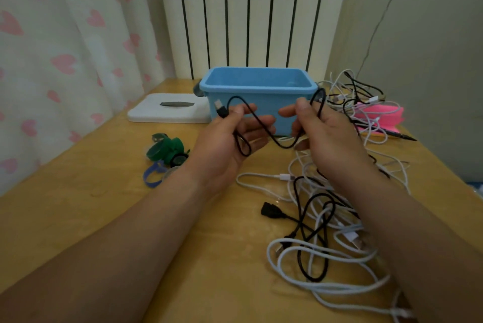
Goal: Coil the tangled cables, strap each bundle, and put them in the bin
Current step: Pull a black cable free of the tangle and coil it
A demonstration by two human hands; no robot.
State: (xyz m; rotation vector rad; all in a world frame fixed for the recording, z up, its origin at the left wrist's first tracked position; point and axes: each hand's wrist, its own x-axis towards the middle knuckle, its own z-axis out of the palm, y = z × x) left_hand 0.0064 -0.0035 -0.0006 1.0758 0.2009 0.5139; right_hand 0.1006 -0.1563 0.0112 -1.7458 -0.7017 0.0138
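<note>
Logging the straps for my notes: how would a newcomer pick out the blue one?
Start at the bin at the back of the table. Left of it and nearer the camera lies a cluster of mostly green straps. The blue strap lies at its near edge, the only blue loop there.

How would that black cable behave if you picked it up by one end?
Probably floppy: the black cable sags in a loop between the left hand and right hand. Likely light, since a mere pinch holds it up. It might snag on the tangled pile lying just below.
</note>
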